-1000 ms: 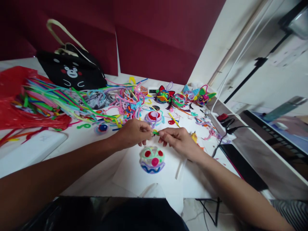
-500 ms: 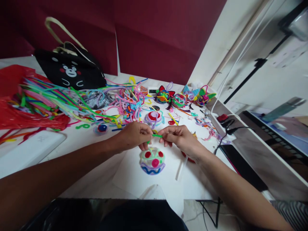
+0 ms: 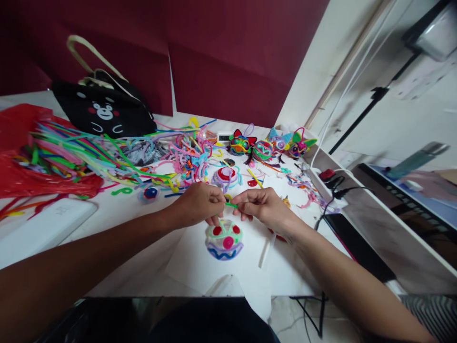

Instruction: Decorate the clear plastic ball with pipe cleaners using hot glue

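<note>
A short green pipe cleaner (image 3: 231,205) is stretched between my two hands. My left hand (image 3: 204,204) pinches its left end, and my right hand (image 3: 260,206) pinches the right end. Just below them, a round face ornament (image 3: 224,240) with red eyes, a pink nose, a purple band and a wavy blue line lies on white paper (image 3: 193,267). Beyond my hands sits another round piece (image 3: 226,176) in red and purple.
Piled pipe cleaners (image 3: 64,147) spill from a red bag (image 3: 21,124) at the left, near a black bag (image 3: 107,112) and a white box (image 3: 53,224). Finished ornaments (image 3: 264,148) stand at the back. A phone (image 3: 359,245) lies at the right.
My hands have drawn slightly closer together, and less of the green pipe cleaner shows between them. The whole view has shifted slightly.
</note>
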### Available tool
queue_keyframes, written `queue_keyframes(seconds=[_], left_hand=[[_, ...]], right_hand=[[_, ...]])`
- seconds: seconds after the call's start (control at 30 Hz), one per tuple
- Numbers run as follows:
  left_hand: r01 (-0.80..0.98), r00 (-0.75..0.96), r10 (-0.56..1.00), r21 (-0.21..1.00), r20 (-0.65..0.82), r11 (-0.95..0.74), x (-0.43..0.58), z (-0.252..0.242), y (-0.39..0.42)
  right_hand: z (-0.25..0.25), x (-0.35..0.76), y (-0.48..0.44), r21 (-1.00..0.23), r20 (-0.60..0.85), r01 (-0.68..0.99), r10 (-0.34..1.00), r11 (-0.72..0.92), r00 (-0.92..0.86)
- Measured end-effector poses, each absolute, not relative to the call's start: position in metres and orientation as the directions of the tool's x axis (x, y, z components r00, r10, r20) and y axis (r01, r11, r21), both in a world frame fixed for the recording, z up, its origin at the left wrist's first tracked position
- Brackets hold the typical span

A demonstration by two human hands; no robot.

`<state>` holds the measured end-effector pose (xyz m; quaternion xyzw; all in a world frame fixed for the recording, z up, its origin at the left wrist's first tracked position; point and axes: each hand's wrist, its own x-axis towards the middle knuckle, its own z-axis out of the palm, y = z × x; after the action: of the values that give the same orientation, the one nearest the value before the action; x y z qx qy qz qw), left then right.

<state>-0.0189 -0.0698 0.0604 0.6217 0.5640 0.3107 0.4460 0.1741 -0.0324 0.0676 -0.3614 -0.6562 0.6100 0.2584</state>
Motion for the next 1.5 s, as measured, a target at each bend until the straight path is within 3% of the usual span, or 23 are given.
queue_keyframes(seconds=[0.33, 0.63, 0.83, 0.97, 1.1, 1.27, 1.5], left_hand=[[0.506, 0.182, 0.983, 0.859, -0.015, -0.081, -0.017, 0.063, -0.076], [0.576, 0.158, 0.971, 0.781, 0.182, -0.24, -0.016, 0.059, -0.078], [0.646, 0.09, 0.949, 0.708, 0.302, -0.286, -0.009, 0.061, -0.083], [0.63, 0.035, 0.938, 0.721, 0.346, -0.289, -0.002, 0.061, -0.085], [0.539, -0.023, 0.969, 0.82, 0.245, -0.194, 0.001, 0.06, -0.085], [0.232, 0.004, 1.0, 0.973, -0.014, 0.013, -0.002, 0.067, -0.083], [-0.064, 0.123, 0.984, 0.988, -0.132, 0.141, -0.007, 0.065, -0.081]], right_hand=[[0.065, 0.175, -0.031, -0.989, -0.082, 0.145, 0.789, 0.009, -0.609], [0.065, 0.171, -0.036, -0.996, -0.087, 0.079, 0.815, -0.05, -0.572], [0.068, 0.17, -0.044, -0.997, -0.069, 0.073, 0.856, -0.037, -0.513], [0.065, 0.167, -0.051, -1.0, -0.024, 0.028, 0.876, -0.012, -0.482], [0.06, 0.167, -0.053, -1.0, 0.015, 0.003, 0.893, 0.019, -0.449], [0.06, 0.175, -0.048, -1.0, 0.016, -0.006, 0.882, 0.015, -0.471], [0.058, 0.179, -0.049, -0.999, 0.012, -0.033, 0.875, -0.005, -0.484]])
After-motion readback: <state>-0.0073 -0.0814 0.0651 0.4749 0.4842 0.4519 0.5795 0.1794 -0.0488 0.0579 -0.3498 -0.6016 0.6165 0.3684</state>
